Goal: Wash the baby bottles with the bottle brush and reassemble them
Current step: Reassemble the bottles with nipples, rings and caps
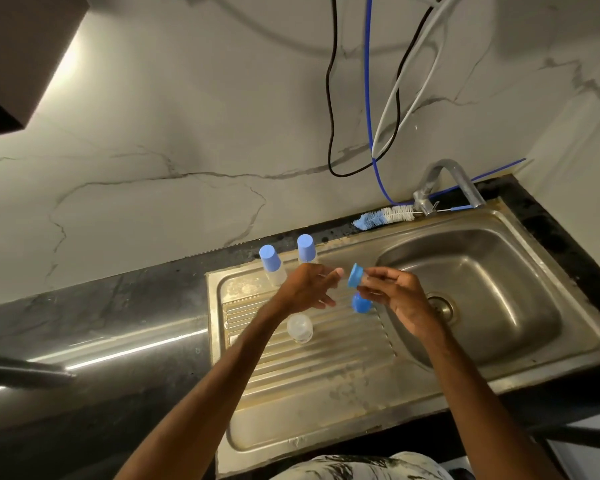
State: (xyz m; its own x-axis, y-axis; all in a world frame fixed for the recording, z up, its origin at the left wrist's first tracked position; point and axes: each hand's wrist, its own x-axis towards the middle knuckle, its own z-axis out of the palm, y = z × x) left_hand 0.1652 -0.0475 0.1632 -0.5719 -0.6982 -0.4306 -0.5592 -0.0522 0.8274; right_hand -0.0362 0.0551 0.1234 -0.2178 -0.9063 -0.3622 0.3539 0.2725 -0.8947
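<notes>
The right hand [394, 294] is up over the inner edge of the basin, thumb and fingertips pinched on a small round blue plastic screw ring [355, 275] that has a bit of clear plastic showing at its side. Just below that ring, against the same hand's lower fingers, is a second rounded blue plastic piece [361, 303]; I cannot tell whether the hand holds it or whether it lies on the sink. The left hand [309, 287] hovers close by over the drainboard, fingers loosely spread and pointing toward the ring without touching it, with nothing visible in its grasp.

Under the left forearm, a clear dome-shaped plastic part [299, 328] stands on the ribbed drainboard [343, 348]. At the back of the drainboard, two clear baby bottles with tall blue caps stand upright near each other, the left bottle [272, 266] and the right bottle [306, 249].

A bottle brush with white and blue bristles [383, 216] lies on the sink's rear rim, its handle reaching to the base of the grey metal tap [447, 181]. The worn stainless steel sink [499, 271] is set in a dark stone table [118, 306]. Black, blue and grey cables [369, 98] hang down the veined marble wall [187, 133].
</notes>
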